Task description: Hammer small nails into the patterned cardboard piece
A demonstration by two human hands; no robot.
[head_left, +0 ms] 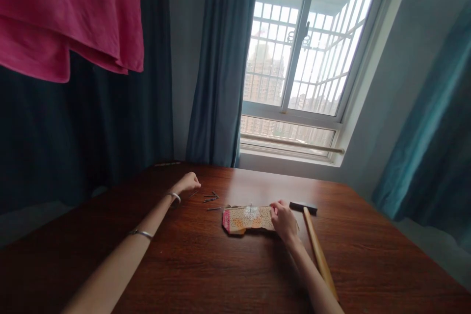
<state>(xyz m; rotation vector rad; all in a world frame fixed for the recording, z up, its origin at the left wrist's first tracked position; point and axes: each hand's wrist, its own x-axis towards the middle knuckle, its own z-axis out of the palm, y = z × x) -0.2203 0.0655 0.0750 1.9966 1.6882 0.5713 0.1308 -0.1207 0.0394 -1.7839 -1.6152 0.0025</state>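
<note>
My left hand [188,182] is closed in a pinch above the far left of the table. Just under its fingertips is a thin nail [194,194]; whether the fingers hold it I cannot tell. Several dark nails [211,199] lie loose to its right, and a single nail [214,209] points at the board. With curled fingers, my right hand [283,220] grips the right end of a ragged, dotted piece of board [235,221], pink at its left end. A nail [251,208] stands upright on the board's whitish patch. Beside my right hand lies a hammer [318,248], black head away from me.
The brown wooden table [176,270] reaches to the wall below a barred window [294,59]. Blue curtains [217,68] hang behind it and at the right. Pink cloth [73,14] hangs at the upper left.
</note>
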